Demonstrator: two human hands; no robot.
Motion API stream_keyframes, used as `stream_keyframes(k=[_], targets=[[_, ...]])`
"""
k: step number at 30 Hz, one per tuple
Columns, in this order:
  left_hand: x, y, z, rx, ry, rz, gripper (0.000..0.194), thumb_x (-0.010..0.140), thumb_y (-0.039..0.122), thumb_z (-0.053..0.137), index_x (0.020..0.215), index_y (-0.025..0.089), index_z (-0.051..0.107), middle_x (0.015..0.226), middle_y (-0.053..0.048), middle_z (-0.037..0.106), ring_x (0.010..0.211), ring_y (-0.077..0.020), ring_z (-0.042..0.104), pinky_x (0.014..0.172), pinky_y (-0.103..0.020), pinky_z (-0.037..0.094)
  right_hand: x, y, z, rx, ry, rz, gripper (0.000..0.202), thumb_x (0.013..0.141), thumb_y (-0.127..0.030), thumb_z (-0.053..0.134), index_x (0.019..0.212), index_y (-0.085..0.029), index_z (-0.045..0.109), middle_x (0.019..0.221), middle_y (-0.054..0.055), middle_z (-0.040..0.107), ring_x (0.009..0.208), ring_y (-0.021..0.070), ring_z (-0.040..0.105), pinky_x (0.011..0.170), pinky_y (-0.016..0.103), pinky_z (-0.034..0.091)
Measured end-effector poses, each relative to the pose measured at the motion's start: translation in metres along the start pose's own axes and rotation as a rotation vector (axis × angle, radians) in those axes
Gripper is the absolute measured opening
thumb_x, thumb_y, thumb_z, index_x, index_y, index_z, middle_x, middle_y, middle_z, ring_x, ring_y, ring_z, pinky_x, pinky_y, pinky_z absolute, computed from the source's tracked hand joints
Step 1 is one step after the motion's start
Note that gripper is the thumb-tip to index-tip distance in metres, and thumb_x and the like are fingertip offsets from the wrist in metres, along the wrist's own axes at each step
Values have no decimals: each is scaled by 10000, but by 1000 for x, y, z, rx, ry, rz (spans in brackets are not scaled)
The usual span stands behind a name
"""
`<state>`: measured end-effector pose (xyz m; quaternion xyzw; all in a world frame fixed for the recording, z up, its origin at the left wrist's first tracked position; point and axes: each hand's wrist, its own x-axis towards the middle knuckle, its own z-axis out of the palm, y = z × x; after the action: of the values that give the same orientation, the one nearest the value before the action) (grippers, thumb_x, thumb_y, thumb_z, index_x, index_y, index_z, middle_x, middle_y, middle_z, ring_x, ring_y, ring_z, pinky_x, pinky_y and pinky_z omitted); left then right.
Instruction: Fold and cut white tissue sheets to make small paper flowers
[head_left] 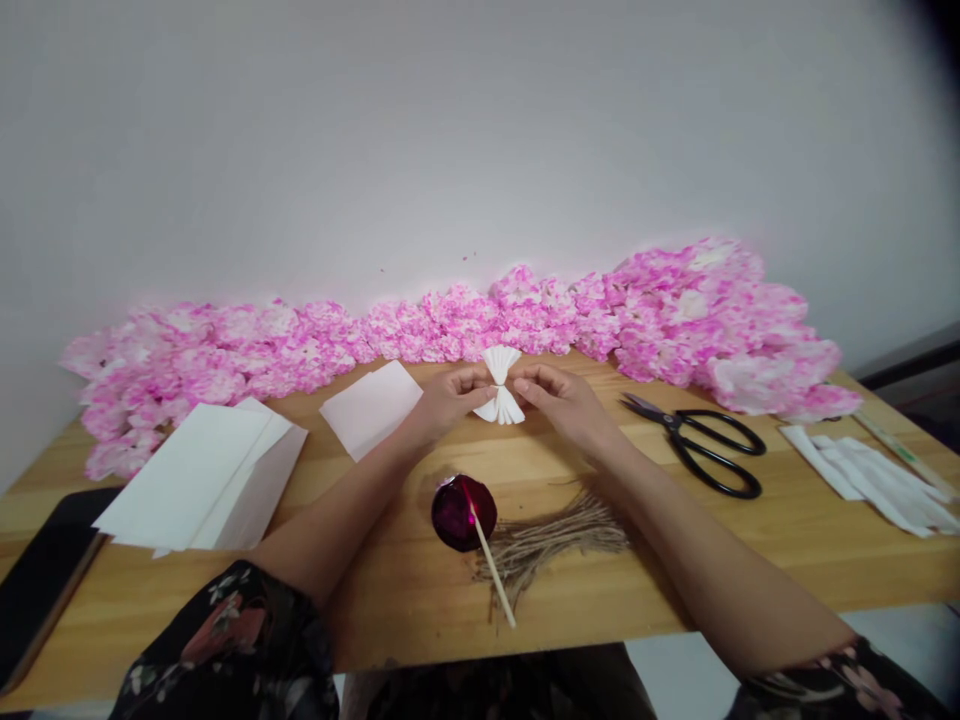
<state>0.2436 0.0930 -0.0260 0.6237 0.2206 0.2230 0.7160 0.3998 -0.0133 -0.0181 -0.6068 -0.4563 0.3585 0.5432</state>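
A white pleated paper piece (500, 404), pinched at its middle and fanned out at both ends like a bow, is held upright over the wooden table. My left hand (456, 393) grips its left side, the fingers closed near the tied middle. On the other side, my right hand (553, 397) has its thumb and fingers together close to the middle; whatever they pinch is too small to make out. Nearer to me sits a round container of dark magenta liquid (454, 515) with a wooden stick (495, 572) resting in it. Thin brown twigs or wires (559, 538) lie beside it.
Pink and white paper flowers (465, 320) line the back of the table (360, 625). White paper sheets (199, 480), a smaller stack (373, 405) and a phone (45, 570) lie left. Black-handled scissors (694, 440), folded white strips (874, 480) and a ruler (904, 455) lie right.
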Motion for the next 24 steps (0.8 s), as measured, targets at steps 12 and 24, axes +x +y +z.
stream_keyframes(k=[12, 24], targets=[[3, -3, 8, -66, 104, 34, 334, 679, 380, 798, 803, 146, 594, 695, 22, 607, 620, -93, 547, 610, -229, 411, 0, 0, 6, -64, 16, -29, 211, 780, -385, 626, 798, -177, 652, 713, -15, 639, 664, 138, 566, 666, 280, 449], [3, -1, 6, -411, 189, -53, 265, 719, 300, 769, 851, 145, 599, 770, -33, 687, 700, -148, 640, 724, -307, 490, 2, 4, 5, 208, 77, 129, 232, 712, -397, 719, 722, -170, 671, 692, 12, 660, 611, 112, 558, 665, 279, 470]])
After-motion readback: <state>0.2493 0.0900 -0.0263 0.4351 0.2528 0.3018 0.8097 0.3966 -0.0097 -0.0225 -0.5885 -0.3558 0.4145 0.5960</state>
